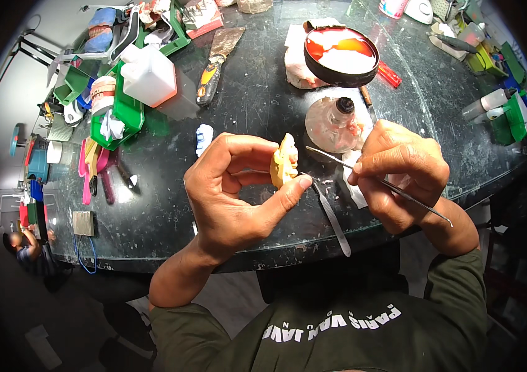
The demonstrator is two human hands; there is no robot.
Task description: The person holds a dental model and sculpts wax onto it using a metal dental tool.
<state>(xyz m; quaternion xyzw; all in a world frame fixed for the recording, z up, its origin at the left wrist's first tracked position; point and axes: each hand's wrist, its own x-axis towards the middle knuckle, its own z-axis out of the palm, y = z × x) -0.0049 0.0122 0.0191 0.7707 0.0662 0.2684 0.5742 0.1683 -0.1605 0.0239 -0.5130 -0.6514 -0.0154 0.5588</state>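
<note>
Between the thumb and fingers of my left hand [229, 192] is a yellow dental cast [284, 162], tilted on edge with its tooth shapes facing right. My right hand [400, 173] grips a thin metal dental carver [415, 200] like a pen. The carver's flat tip points at the cast and stays a little apart from it; its hooked end sticks out below the hand. Under and between the hands, a slim metal tool with a flat handle [333, 223] lies on the dark table. Just beyond my right hand stands a round glass spirit lamp [336, 127] with a black cap.
A black-rimmed round dish with red wax [342, 54] rests on a whitish block at the back. Left of it lies a putty knife [217, 67]. A white plastic bottle [148, 75] and green bins [117, 121] crowd the left. Another person [27, 245] sits far left.
</note>
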